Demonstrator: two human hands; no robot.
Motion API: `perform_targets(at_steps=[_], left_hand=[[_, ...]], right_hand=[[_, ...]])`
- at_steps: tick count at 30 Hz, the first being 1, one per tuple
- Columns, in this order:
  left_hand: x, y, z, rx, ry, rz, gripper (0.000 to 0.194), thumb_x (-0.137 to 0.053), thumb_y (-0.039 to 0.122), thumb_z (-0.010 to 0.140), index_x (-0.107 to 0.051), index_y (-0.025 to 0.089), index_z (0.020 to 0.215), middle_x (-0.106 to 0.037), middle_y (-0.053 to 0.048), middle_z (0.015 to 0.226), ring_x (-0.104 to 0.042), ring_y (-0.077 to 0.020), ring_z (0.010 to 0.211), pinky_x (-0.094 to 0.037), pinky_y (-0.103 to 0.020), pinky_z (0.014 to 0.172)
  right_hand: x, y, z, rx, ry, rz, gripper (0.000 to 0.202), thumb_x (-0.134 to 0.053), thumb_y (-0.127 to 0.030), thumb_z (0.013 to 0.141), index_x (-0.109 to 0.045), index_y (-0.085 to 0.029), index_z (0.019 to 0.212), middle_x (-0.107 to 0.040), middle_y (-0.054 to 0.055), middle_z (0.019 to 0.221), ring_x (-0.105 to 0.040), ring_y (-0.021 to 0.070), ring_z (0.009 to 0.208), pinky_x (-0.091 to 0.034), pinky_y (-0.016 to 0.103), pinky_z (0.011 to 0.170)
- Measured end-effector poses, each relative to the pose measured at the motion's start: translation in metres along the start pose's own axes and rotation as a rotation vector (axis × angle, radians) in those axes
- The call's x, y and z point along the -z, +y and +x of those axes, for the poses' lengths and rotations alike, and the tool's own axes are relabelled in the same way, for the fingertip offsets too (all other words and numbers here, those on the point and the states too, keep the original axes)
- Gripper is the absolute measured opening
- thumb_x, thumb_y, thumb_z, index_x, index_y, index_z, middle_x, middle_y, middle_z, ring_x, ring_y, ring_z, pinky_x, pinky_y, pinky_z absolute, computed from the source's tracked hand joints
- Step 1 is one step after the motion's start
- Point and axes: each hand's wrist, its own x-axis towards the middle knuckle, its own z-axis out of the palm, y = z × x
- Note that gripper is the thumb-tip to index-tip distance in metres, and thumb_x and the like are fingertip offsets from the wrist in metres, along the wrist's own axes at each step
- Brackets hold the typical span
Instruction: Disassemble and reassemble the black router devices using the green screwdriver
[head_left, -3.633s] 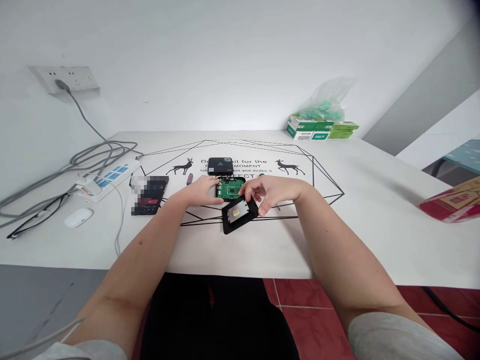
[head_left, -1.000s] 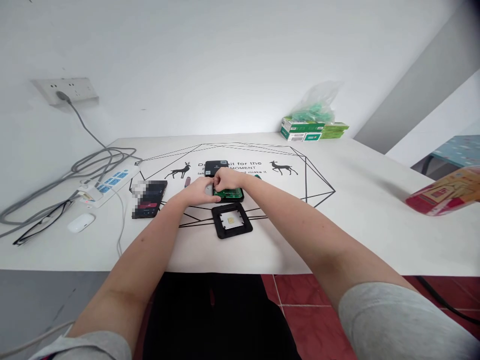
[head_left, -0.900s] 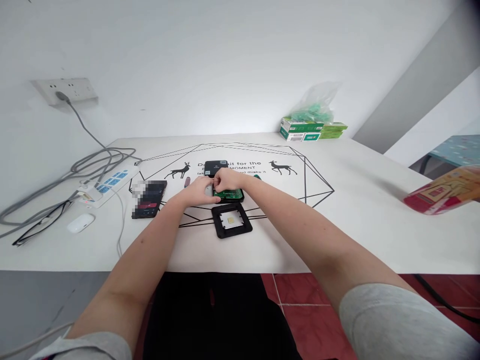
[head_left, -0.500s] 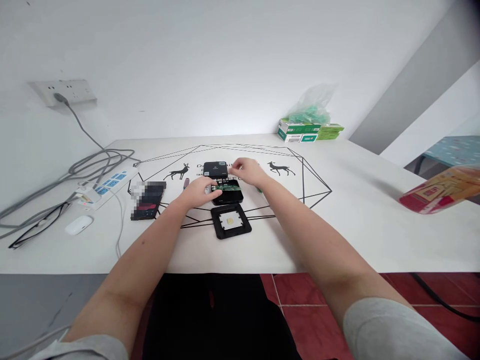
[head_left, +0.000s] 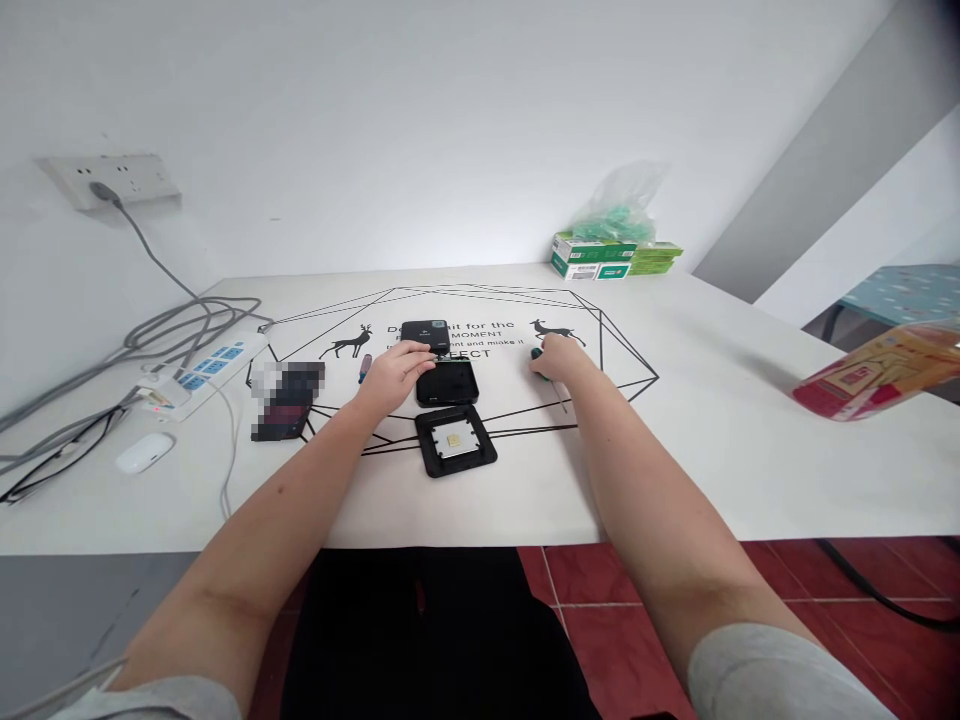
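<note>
Circuit board, green and thin (head_left: 453, 359), head view: seen nearly edge-on beyond the open black square plastic casing (head_left: 447, 384), largely hidden by the left hand (head_left: 392, 378). Left fingers and thumb are together on its near-left part; exact contact cannot be told. Right hand (head_left: 562, 360) has its fingers closed round a green-handled screwdriver (head_left: 537, 353) with a slim metal shaft; whether it is raised off the white worktop (head_left: 525, 490) cannot be told. Black square cover with silver plate and yellow pad (head_left: 455, 440) lies inner side up, just on the near side of the casing. Handling note: light edge grip suits the board, fingers off its components; driver tip best kept away from the circuitry, casing square and steady.
</note>
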Motion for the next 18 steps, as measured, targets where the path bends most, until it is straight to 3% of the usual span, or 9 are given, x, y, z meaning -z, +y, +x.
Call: perform_targets(at_steps=[3,5,7,9,10,12,14,15,18], left_hand=[[-0.002,0.001,0.0,-0.044,0.066,-0.009,0.045,-0.047,0.052,0.115,-0.083,0.025,0.119,-0.076,-0.01,0.128,-0.074,-0.0271,0.117,-0.06,-0.048,0.112],[-0.003,0.002,0.0,-0.068,0.103,-0.003,0.044,-0.048,0.052,0.116,-0.083,0.025,0.12,-0.075,-0.01,0.127,-0.075,-0.0267,0.114,-0.061,-0.048,0.11],[-0.003,0.003,0.001,-0.099,0.118,0.006,0.043,-0.048,0.051,0.116,-0.083,0.025,0.121,-0.074,-0.011,0.128,-0.074,-0.0268,0.114,-0.062,-0.048,0.109],[-0.003,0.004,0.0,-0.128,0.103,0.013,0.041,-0.049,0.049,0.116,-0.082,0.026,0.123,-0.073,-0.011,0.131,-0.074,-0.0274,0.117,-0.063,-0.048,0.107],[-0.003,0.005,0.0,-0.138,0.085,0.014,0.039,-0.049,0.048,0.116,-0.081,0.027,0.125,-0.073,-0.012,0.132,-0.073,-0.0277,0.118,-0.063,-0.048,0.106],[-0.003,0.006,-0.001,-0.151,0.047,0.008,0.037,-0.051,0.046,0.116,-0.08,0.028,0.127,-0.072,-0.012,0.134,-0.073,-0.0283,0.118,-0.064,-0.049,0.105],[-0.003,0.007,-0.001,-0.151,0.013,-0.013,0.036,-0.052,0.046,0.115,-0.08,0.027,0.128,-0.071,-0.012,0.137,-0.072,-0.0289,0.121,-0.064,-0.049,0.105],[-0.003,0.007,-0.001,-0.143,-0.006,-0.026,0.036,-0.053,0.046,0.115,-0.08,0.027,0.128,-0.07,-0.013,0.139,-0.071,-0.0293,0.124,-0.063,-0.05,0.107],[-0.001,0.009,0.0,-0.053,-0.097,-0.045,0.041,-0.067,0.051,0.107,-0.075,0.028,0.14,-0.064,-0.012,0.149,-0.063,-0.0325,0.139,-0.055,-0.052,0.119]], right_hand=[[0.011,0.013,0.001,-0.036,-0.001,0.011,0.032,-0.082,-0.008,0.076,-0.07,-0.017,0.105,-0.074,0.02,0.103,-0.072,0.0405,0.107,-0.058,0.047,0.083],[0.014,0.012,-0.002,-0.047,0.029,0.035,0.036,-0.084,-0.011,0.077,-0.07,-0.015,0.109,-0.073,0.023,0.111,-0.07,0.043,0.114,-0.058,0.051,0.09],[0.013,-0.002,-0.009,-0.039,0.094,0.077,0.041,-0.083,-0.021,0.084,-0.066,-0.012,0.121,-0.069,0.029,0.128,-0.066,0.0436,0.125,-0.057,0.054,0.098],[0.007,-0.025,-0.021,0.005,0.116,0.164,0.036,-0.072,-0.039,0.099,-0.064,-0.015,0.124,-0.072,0.023,0.124,-0.07,0.0339,0.118,-0.061,0.045,0.094],[0.002,-0.038,-0.029,0.038,0.06,0.27,0.036,-0.061,-0.05,0.105,-0.065,-0.017,0.117,-0.075,0.018,0.11,-0.074,0.0268,0.1,-0.064,0.038,0.083],[-0.009,-0.064,-0.045,0.032,-0.268,0.833,0.041,-0.056,-0.058,0.108,-0.065,-0.017,0.105,-0.076,0.015,0.094,-0.075,0.0219,0.081,-0.067,0.034,0.072],[-0.019,-0.083,-0.058,0.029,-0.463,1.155,0.023,-0.069,-0.041,0.104,-0.065,-0.018,0.1,-0.076,0.011,0.09,-0.075,0.018,0.078,-0.069,0.03,0.072],[-0.021,-0.088,-0.062,0.004,-0.42,1.219,0.013,-0.074,-0.027,0.099,-0.064,-0.018,0.098,-0.075,0.009,0.089,-0.075,0.0152,0.075,-0.069,0.026,0.071],[-0.019,-0.086,-0.06,-0.055,-0.321,1.204,0.022,-0.075,-0.011,0.09,-0.062,-0.019,0.106,-0.072,0.005,0.09,-0.072,0.0116,0.072,-0.067,0.022,0.067]])
